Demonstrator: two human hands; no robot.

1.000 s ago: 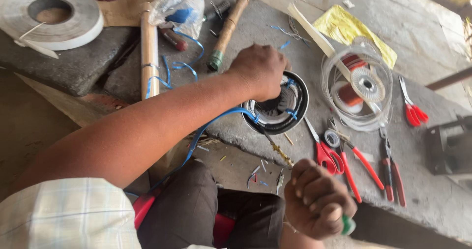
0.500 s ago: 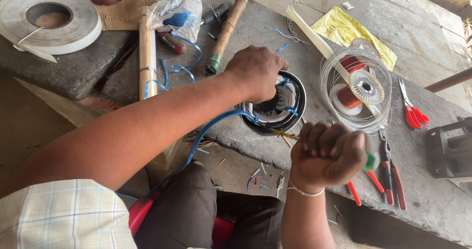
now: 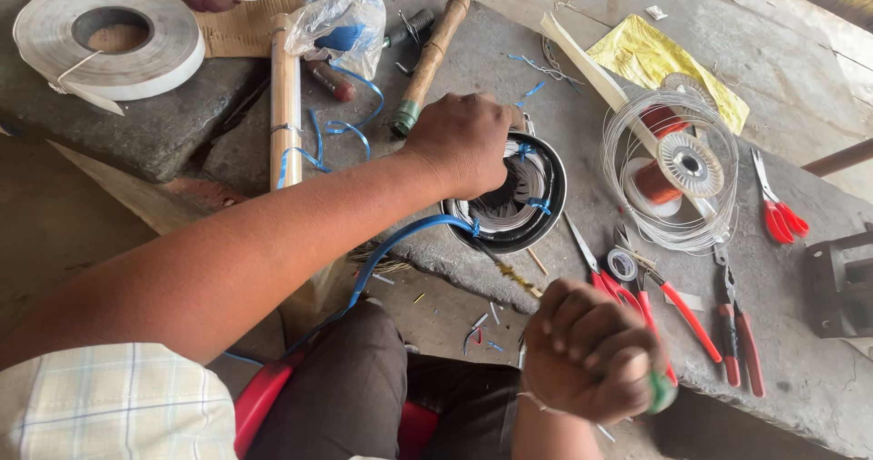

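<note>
Table: rough grey stone table (image 3: 564, 69), littered with tools and blue wire scraps
Tape roll: wide white roll of flat tape (image 3: 107, 40) at the far left, well apart from both hands
Wire spool: clear plastic spool of copper wire (image 3: 677, 171) ringed by loose silver wire, just right of the stator
Stator: round black motor stator with wound coils (image 3: 520, 196) near the table's front edge, blue leads trailing off its left side towards the person's lap
Left hand: left hand (image 3: 464, 142) lies on the stator's top left rim, fingers curled down over the winding, pressing it steady
Right hand: right hand (image 3: 587, 351) is below and a little right of the stator, apart from it, fingers closed in a fist around a green-handled tool (image 3: 661, 393); only the handle end shows
Relation: the stator lies up and left of the right fist; a thin brass-coloured strand or rod (image 3: 509, 274) runs slantwise between fist and stator, and what it joins to cannot be told; the left hand is the nearer, touching
Pliers: red-handled pliers and scissors (image 3: 691, 319) lie just right of the right fist
</note>
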